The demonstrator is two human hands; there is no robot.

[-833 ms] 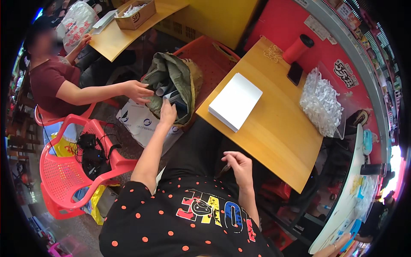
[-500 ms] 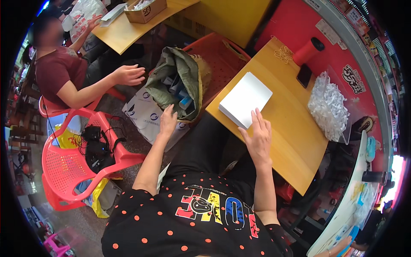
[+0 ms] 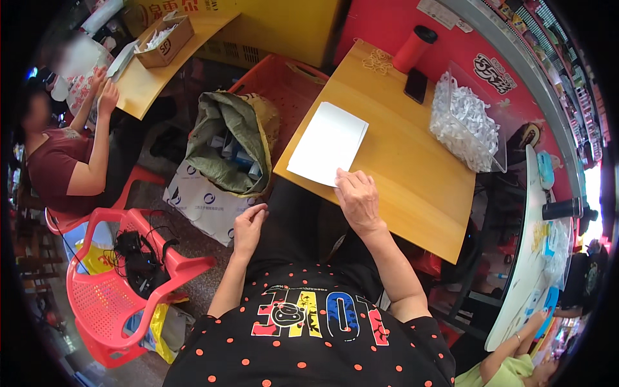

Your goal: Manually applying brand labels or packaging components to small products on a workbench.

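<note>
A stack of white paper sheets (image 3: 327, 138) lies near the left edge of the wooden table (image 3: 412, 193). The near corner of the paper is pinched by my right hand (image 3: 359, 201), thumb and fingers closed on it; how many sheets are between them is hidden. Above my lap, off the table's left side, my left hand (image 3: 246, 233) has its fingers drawn together, with nothing visible in them. Just beyond that hand stands an open grey-green woven sack (image 3: 216, 132) with blue and white items inside.
On the table are rubber bands (image 3: 377, 62), a red cup (image 3: 414, 48), a dark phone (image 3: 416, 85) and a clear bin of white strips (image 3: 467, 119). A red chair (image 3: 106, 300) holds black cables. A co-worker (image 3: 71, 158) sits by another table with a cardboard box (image 3: 166, 44).
My right hand has closed on the paper's near corner. My left hand has drawn back from the sack and curled its fingers. The co-worker's arm has pulled back toward the other table.
</note>
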